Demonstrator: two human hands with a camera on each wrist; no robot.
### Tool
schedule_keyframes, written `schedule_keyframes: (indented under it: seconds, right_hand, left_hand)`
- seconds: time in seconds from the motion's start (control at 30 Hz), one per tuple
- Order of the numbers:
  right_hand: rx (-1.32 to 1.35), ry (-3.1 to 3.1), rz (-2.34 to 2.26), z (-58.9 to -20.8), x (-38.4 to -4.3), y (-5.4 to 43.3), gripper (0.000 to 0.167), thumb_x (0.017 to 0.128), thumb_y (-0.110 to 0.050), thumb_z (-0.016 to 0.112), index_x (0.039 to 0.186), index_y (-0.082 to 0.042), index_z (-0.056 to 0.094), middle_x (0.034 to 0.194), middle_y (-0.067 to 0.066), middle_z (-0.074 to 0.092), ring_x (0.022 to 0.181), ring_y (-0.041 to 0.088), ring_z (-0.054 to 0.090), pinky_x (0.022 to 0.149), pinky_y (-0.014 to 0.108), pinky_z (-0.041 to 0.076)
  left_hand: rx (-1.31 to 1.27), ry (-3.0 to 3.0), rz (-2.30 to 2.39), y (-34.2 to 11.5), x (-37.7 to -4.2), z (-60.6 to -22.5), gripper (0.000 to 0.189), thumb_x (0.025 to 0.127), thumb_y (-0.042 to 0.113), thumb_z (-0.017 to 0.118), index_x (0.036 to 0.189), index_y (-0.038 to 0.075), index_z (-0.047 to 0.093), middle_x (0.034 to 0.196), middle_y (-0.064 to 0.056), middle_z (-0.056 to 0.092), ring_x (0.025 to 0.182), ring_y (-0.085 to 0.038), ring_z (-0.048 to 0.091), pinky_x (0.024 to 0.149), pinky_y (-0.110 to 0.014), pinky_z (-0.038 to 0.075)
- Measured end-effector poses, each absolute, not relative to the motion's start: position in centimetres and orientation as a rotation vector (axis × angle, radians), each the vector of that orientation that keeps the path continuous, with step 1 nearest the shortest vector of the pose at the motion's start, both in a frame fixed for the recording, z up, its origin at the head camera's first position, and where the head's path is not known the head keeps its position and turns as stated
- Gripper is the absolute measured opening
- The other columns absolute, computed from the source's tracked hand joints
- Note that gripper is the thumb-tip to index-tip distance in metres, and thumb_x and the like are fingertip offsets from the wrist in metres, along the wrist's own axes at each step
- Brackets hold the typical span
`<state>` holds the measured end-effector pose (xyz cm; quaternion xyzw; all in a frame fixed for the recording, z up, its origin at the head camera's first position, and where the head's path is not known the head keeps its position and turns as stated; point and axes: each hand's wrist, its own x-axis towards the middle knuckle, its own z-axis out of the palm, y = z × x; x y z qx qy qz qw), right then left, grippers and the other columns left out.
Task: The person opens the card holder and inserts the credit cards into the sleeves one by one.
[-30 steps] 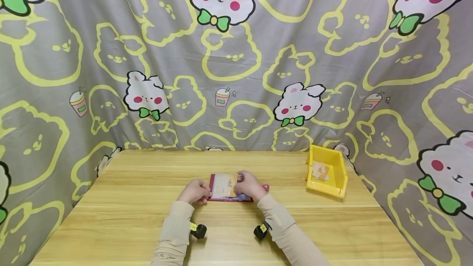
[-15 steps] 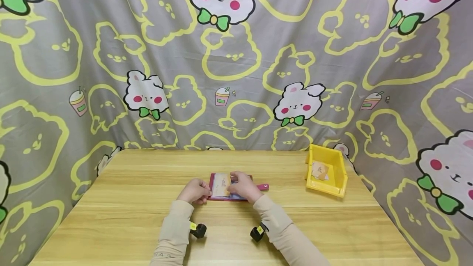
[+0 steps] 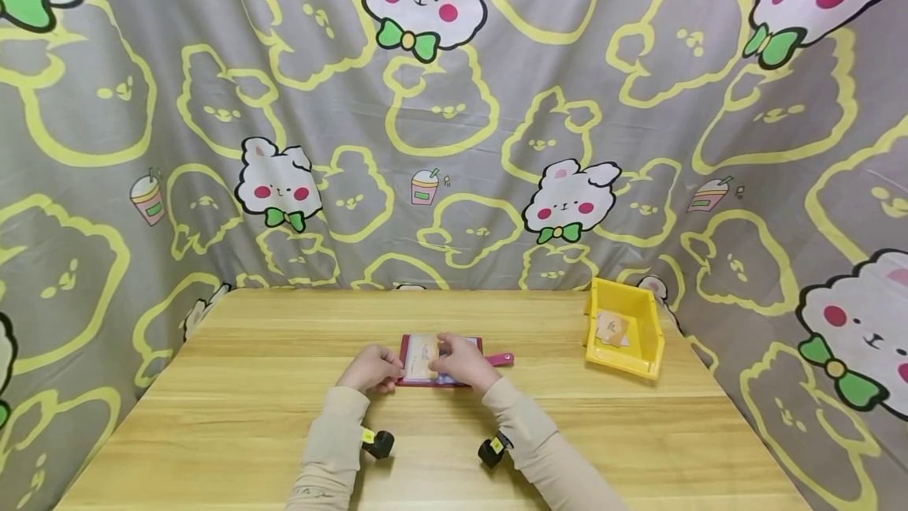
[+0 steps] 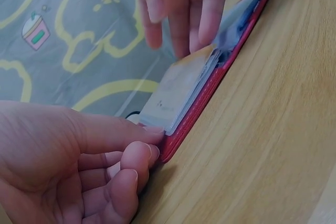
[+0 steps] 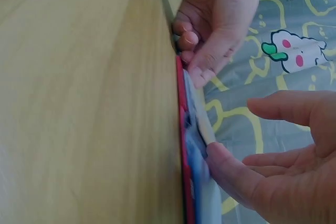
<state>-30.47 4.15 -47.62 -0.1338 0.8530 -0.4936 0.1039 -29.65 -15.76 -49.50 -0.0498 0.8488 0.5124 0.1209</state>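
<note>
- Toward the middle of the wooden table (image 3: 213, 408), the red card holder (image 4: 203, 97) lies spread open before you, a stitched rim along its near side.
- On its left half you have a cream card (image 4: 181, 82), orange toward its right edge, above a stack of clear layers; whether it sits inside the top one, you cannot tell.
- On its right half, blue and white show; a pink strap (image 3: 502, 359) with a snap juts right.
- Your left hand (image 3: 371, 369) pinches the holder's left end, thumb above, fingers curled.
- Your right hand (image 3: 464, 359) is loosely spread, touching the card's right edge without grasping it.
- At the far right, your yellow bin (image 3: 620, 361) holds a tan-orange card (image 3: 610, 328) overlapping something white by its left wall.
</note>
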Motion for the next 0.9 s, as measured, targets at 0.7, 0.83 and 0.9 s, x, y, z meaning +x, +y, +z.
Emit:
schedule_keyframes:
  seconds: [0.7, 0.83, 0.9]
  right_hand:
    - [-0.233, 2.255, -2.032, -42.4, -32.9, 18.2, 0.046, 0.099, -0.008, 0.051, 0.138, 0.011, 0.036, 0.109, 0.016, 0.061, 0.089, 0.009, 0.064, 0.094, 0.037, 0.055]
    - [-0.187, 2.311, -2.108, -41.6, -33.3, 21.8, 0.042, 0.1, -0.012, 0.052, 0.134, 0.01, 0.041, 0.096, -0.002, 0.062, 0.087, 0.007, 0.065, 0.087, 0.027, 0.057]
    - [-0.161, 2.343, -2.14, -41.4, -33.5, 23.5, 0.04, 0.1, -0.015, 0.053, 0.132, 0.007, 0.043, 0.093, -0.008, 0.063, 0.087, 0.005, 0.065, 0.084, 0.023, 0.056]
  left_hand:
    - [-0.16, 2.417, 1.581, -16.2, -29.9, -49.9, 0.011, 0.089, 0.011, 0.067, 0.088, 0.001, 0.062, 0.063, -0.005, 0.057, 0.047, -0.008, 0.053, 0.046, -0.017, 0.046]
    - [-0.194, 2.439, 1.561, -16.0, -29.8, -49.7, 0.014, 0.087, 0.013, 0.071, 0.087, 0.001, 0.062, 0.063, -0.005, 0.056, 0.046, -0.008, 0.052, 0.046, -0.017, 0.046]
    - [-0.195, 2.458, 1.545, -15.9, -29.7, -49.6, 0.015, 0.087, 0.013, 0.071, 0.086, 0.001, 0.062, 0.062, -0.004, 0.055, 0.045, -0.008, 0.052, 0.045, -0.017, 0.046]
